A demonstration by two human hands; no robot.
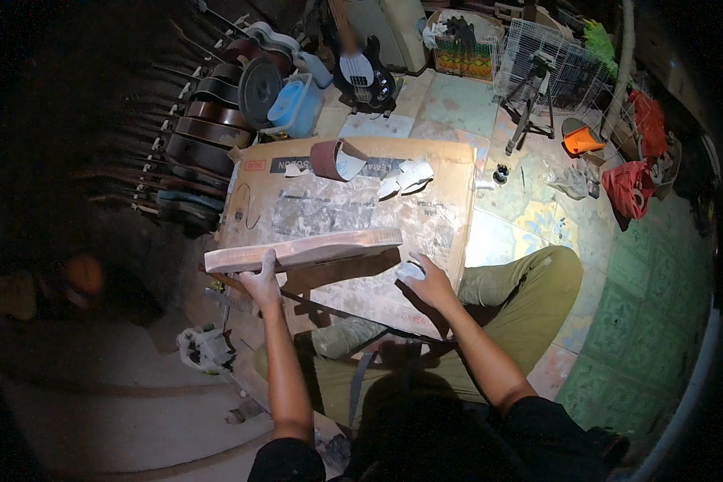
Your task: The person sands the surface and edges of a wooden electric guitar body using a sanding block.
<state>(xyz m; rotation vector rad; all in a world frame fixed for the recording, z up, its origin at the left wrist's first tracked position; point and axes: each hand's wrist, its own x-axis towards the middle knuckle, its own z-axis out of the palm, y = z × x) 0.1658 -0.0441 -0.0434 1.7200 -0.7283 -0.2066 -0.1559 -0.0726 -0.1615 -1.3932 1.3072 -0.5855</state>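
My left hand (pixel 263 281) is closed on the near edge of a thick wooden slab (pixel 313 247) with a curved outline, shaped like a guitar body. I see it edge-on, tilted up above a dusty cardboard sheet (pixel 337 291), with its shadow below. To the right, my right hand (pixel 430 283) holds a small whitish piece of sandpaper (pixel 410 271), apart from the slab. A curled brown sandpaper strip (pixel 325 159) stands at the cardboard's far side. Torn white scraps (pixel 407 177) lie right of it.
Several guitars (pixel 209 128) lean in a row at far left. Beside them are a blue tub (pixel 293 108) and a black bass guitar (pixel 365 80). Farther right stand a tripod (pixel 530 104) and a wire cage (pixel 554 60). My crossed legs (pixel 530 309) border the cardboard's near side.
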